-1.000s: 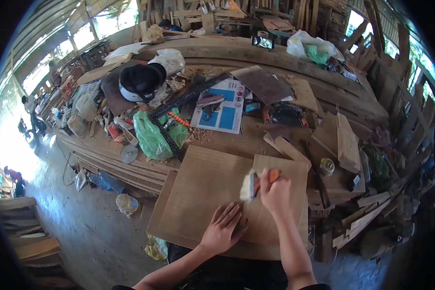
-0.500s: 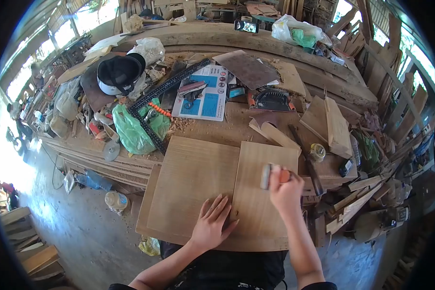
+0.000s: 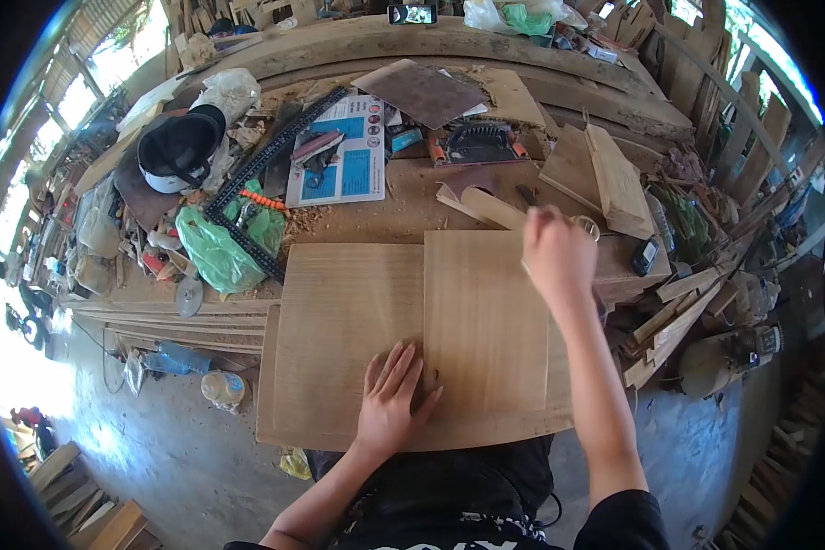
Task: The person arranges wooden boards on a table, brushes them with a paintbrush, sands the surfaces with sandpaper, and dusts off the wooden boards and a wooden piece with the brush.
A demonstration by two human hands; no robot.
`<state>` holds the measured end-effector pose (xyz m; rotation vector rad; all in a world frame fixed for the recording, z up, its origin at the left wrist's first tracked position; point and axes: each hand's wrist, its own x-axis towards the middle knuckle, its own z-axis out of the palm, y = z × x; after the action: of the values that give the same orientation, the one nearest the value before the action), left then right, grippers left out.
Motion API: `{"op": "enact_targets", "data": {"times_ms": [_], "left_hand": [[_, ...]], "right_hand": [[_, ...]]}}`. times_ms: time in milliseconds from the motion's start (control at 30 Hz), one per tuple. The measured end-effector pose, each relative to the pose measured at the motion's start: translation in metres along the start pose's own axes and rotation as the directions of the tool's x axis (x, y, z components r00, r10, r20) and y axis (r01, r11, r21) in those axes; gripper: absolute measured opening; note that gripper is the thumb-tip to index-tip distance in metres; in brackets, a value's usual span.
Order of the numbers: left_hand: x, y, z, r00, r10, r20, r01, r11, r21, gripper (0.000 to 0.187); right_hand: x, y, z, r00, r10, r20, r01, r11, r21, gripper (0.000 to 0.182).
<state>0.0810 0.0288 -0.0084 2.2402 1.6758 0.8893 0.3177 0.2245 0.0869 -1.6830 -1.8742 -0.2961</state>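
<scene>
My left hand lies flat with fingers stretched on the left wooden panel, close to the seam. Beside it is the right wooden panel; both rest on a larger board at the bench's front. My right hand is closed above the right panel's far right corner. Its fingers wrap round a small block, pale with an orange part in the earlier frame; now the hand hides nearly all of it. A tape roll and a dark bar are partly hidden behind this hand.
Behind the panels are sandpaper, an orange-and-black tool, a black metal square and a printed sheet. A green bag and a cap sit left. Wood offcuts stack at right.
My right hand has moved from the middle of the right panel to its far right corner. My left hand stays flat on the left panel. The head view has tilted and shifted.
</scene>
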Motion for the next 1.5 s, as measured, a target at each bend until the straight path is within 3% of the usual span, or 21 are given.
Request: {"op": "enact_targets", "data": {"times_ms": [100,200,267,367,433,467,500,533,567,600,667,700,767,800,933,1000,1067,1167,1267,1367,1500], "left_hand": [[0.001,-0.001,0.001,1.0,0.007,-0.008,-0.007,1.0,0.008,0.049],[0.0,-0.001,0.0,1.0,0.001,-0.014,-0.001,1.0,0.017,0.049],[-0.001,0.0,-0.001,1.0,0.007,-0.03,-0.006,1.0,0.025,0.051],[0.001,0.001,-0.006,1.0,0.015,-0.002,-0.015,1.0,0.015,0.056],[0.0,0.001,-0.006,1.0,0.013,-0.012,-0.013,1.0,-0.006,0.057],[0.0,0.0,-0.007,1.0,0.018,-0.007,-0.018,1.0,-0.015,0.056],[-0.001,-0.001,-0.006,1.0,0.018,0.009,-0.018,1.0,-0.009,0.055],[-0.002,-0.002,-0.004,1.0,0.014,0.019,-0.014,1.0,0.001,0.055],[-0.004,-0.004,-0.002,1.0,0.008,0.029,-0.008,1.0,0.01,0.055],[-0.006,-0.005,0.0,1.0,0.014,-0.008,-0.014,1.0,0.0,0.056],[-0.009,-0.007,0.006,1.0,0.012,-0.023,-0.012,1.0,-0.009,0.056],[-0.009,-0.008,0.008,0.999,0.018,-0.026,-0.018,1.0,-0.015,0.056],[-0.007,-0.007,0.007,0.996,0.035,-0.082,-0.039,0.998,-0.049,0.053],[-0.008,-0.007,0.006,0.993,0.043,-0.107,-0.049,0.997,-0.059,0.052],[-0.009,-0.007,0.007,0.996,0.052,-0.075,-0.057,0.996,-0.062,0.052],[-0.01,-0.009,0.004,0.995,0.064,-0.075,-0.068,0.996,-0.053,0.049],[-0.011,-0.01,0.003,0.993,0.081,-0.091,-0.086,0.995,-0.055,0.046],[-0.009,-0.007,-0.001,0.999,0.045,-0.012,-0.046,0.995,-0.091,0.042],[-0.011,-0.009,0.006,0.994,0.046,-0.098,-0.059,0.99,-0.131,0.039],[-0.013,-0.012,0.01,0.99,0.074,-0.119,-0.086,0.991,-0.098,0.039],[-0.015,-0.014,0.012,0.989,0.096,-0.114,-0.104,0.992,-0.066,0.04]], "right_hand": [[0.0,-0.048,0.027,0.977,-0.106,0.186,0.085,0.99,0.116,0.032],[-0.008,-0.091,0.056,0.974,-0.198,0.112,0.122,0.87,0.477,0.04],[-0.016,-0.105,0.073,0.959,-0.226,0.171,0.081,0.798,0.597,0.044],[-0.029,-0.088,0.078,0.985,-0.149,0.085,0.053,0.737,0.674,0.042],[-0.03,-0.06,0.059,0.984,-0.022,0.178,-0.08,0.834,0.546,0.044],[-0.033,-0.041,0.057,0.985,0.011,0.173,-0.112,0.803,0.586,0.046],[-0.034,-0.021,0.057,0.994,-0.095,-0.059,0.111,0.826,0.553,0.048],[-0.042,0.009,0.065,0.993,0.049,0.108,-0.1,0.834,0.542,0.049],[-0.045,0.016,0.049,0.988,0.14,0.067,-0.15,0.759,0.634,0.051],[-0.05,0.068,0.062,0.996,0.073,0.051,-0.089,0.828,0.554,0.049],[-0.059,0.091,0.043,0.981,0.16,-0.113,-0.071,0.828,0.556,0.047],[-0.065,0.1,0.031,0.97,0.214,-0.113,-0.115,0.82,0.561,0.043],[-0.077,0.132,0.024,0.98,0.125,-0.155,-0.038,0.881,0.471,0.032],[-0.083,0.132,0.019,0.979,0.086,-0.186,-0.011,0.93,0.369,0.029],[-0.112,0.079,0.023,0.984,0.091,-0.156,0.013,0.826,0.564,0.026],[-0.125,0.038,0.02,0.991,-0.062,-0.118,0.121,0.794,0.596,0.025],[-0.131,-0.034,-0.017,0.954,-0.001,0.3,-0.246,0.569,0.785,0.026],[-0.162,-0.051,0.012,0.939,0.003,0.343,-0.319,0.373,0.871,0.027],[-0.165,-0.037,-0.001,0.949,-0.043,0.312,-0.259,0.456,0.851,0.028],[-0.172,0.009,-0.01,0.946,0.062,0.317,-0.31,0.447,0.839,0.027],[-0.171,0.091,-0.022,0.961,0.209,0.183,-0.275,0.62,0.735,0.024]]}}
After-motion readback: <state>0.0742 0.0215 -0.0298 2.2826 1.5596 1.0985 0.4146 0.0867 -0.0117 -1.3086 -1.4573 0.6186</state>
